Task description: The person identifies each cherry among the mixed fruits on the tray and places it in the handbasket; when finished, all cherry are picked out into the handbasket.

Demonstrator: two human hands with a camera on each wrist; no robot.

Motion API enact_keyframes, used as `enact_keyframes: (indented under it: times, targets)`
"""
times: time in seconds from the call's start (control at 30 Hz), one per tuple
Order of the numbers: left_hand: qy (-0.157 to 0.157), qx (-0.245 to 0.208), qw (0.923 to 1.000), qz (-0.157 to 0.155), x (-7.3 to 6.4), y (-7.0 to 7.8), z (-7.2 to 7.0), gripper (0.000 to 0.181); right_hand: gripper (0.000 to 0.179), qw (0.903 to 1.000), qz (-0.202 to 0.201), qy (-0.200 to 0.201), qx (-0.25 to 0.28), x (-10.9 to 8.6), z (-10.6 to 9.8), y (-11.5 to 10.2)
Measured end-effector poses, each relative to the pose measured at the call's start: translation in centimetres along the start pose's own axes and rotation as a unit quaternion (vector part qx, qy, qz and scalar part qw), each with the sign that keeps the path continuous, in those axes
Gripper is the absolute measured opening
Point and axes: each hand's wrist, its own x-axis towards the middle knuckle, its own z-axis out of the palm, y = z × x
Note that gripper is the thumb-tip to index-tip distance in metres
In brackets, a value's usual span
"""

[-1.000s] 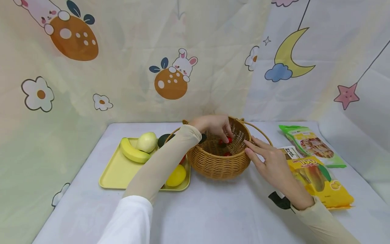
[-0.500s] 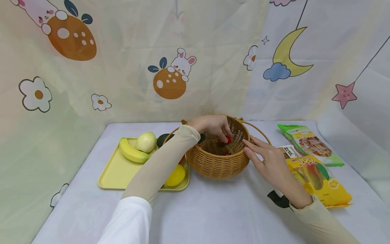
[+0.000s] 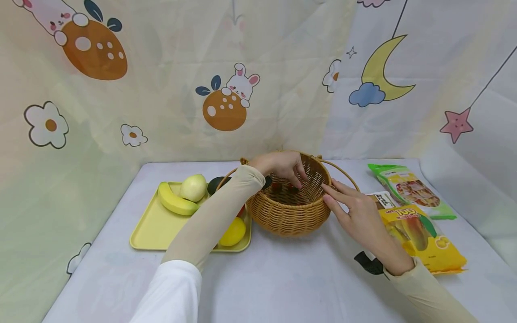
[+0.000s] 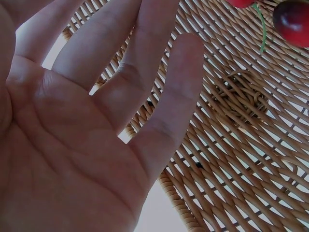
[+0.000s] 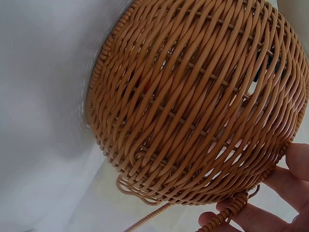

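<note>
A round wicker basket (image 3: 288, 215) stands mid-table. My left hand (image 3: 282, 167) reaches over its near-left rim into it. In the left wrist view this hand (image 4: 96, 121) is flat, fingers straight, holding nothing above the woven bottom (image 4: 241, 145). Dark red cherries (image 4: 292, 17) on a green stem lie just beyond the fingertips. My right hand (image 3: 355, 211) rests with straight fingers against the basket's right rim. The right wrist view shows the basket's outer wall (image 5: 193, 106) and my fingers (image 5: 294, 159) beside its wire handle (image 5: 231, 208).
A yellow tray (image 3: 151, 229) left of the basket carries a banana (image 3: 173, 202), a pale apple (image 3: 194, 187), a dark avocado (image 3: 216, 183) and a yellow lemon (image 3: 233, 232). A yellow snack bag (image 3: 424, 237) and a green one (image 3: 409, 190) lie at the right. Printed cloth walls surround the table.
The bright red cherries seen at my left fingertips in the head view no longer show there. Both hands and the basket have barely moved.
</note>
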Motion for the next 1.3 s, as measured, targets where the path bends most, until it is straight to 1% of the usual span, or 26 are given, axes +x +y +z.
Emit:
enact_keyframes:
  times: [0.17,0.3,0.43,0.53,0.63,0.7,0.77,0.87,1.0,1.1,1.17,1.23,1.3]
  targets:
    - [0.004,0.002,1.0000,0.006,0.0,-0.1,0.0,0.034,0.034,1.0000,0.002,-0.001,0.000,0.0,0.0,0.1]
    - [0.010,-0.011,0.9999,0.008,-0.1,-0.2,-0.1,0.034,0.034,1.0000,0.004,-0.004,-0.002,0.0,0.0,0.1]
    - [0.015,-0.021,0.9994,0.021,-0.2,-0.1,-0.1,0.035,0.034,1.0000,0.003,-0.004,-0.003,0.0,-0.1,0.1]
    - [0.022,-0.029,0.9988,0.032,-0.2,-0.1,-0.4,0.036,0.034,1.0000,0.004,-0.007,-0.004,0.0,-0.2,0.0]
    - [0.043,-0.047,0.9971,0.041,-0.4,-0.1,-1.2,0.036,0.034,0.9999,0.004,-0.009,-0.004,0.0,-0.2,0.0]
    - [0.063,-0.068,0.9946,0.046,-1.0,0.1,-1.9,0.036,0.034,1.0000,0.002,-0.009,-0.003,0.0,-0.2,-0.1]
    - [0.088,-0.086,0.9909,0.056,-1.9,0.2,-2.7,0.036,0.034,1.0000,-0.001,-0.006,-0.001,0.0,-0.2,0.0]
    - [0.121,-0.093,0.9858,0.069,-3.5,0.5,-3.7,0.036,0.035,1.0000,-0.002,-0.004,-0.001,0.1,-0.2,0.1]
    - [0.154,-0.091,0.9811,0.074,-5.9,0.1,-4.2,0.035,0.035,1.0000,0.001,-0.001,-0.002,0.1,-0.3,0.1]
    - [0.180,-0.090,0.9774,0.064,-8.0,-0.7,-3.9,0.033,0.035,1.0000,0.003,-0.002,-0.005,0.0,-0.3,0.1]
    - [0.200,-0.081,0.9752,0.051,-9.7,-1.5,-3.5,0.033,0.036,1.0000,0.003,-0.004,-0.006,0.0,-0.3,0.0]
    - [0.220,-0.079,0.9719,0.033,-11.4,-2.4,-2.9,0.033,0.036,1.0000,0.001,-0.005,-0.007,0.0,-0.3,0.0]
    - [0.234,-0.087,0.9683,0.012,-13.2,-3.3,-2.3,0.034,0.036,1.0000,0.000,-0.005,-0.008,-0.1,-0.3,0.0]
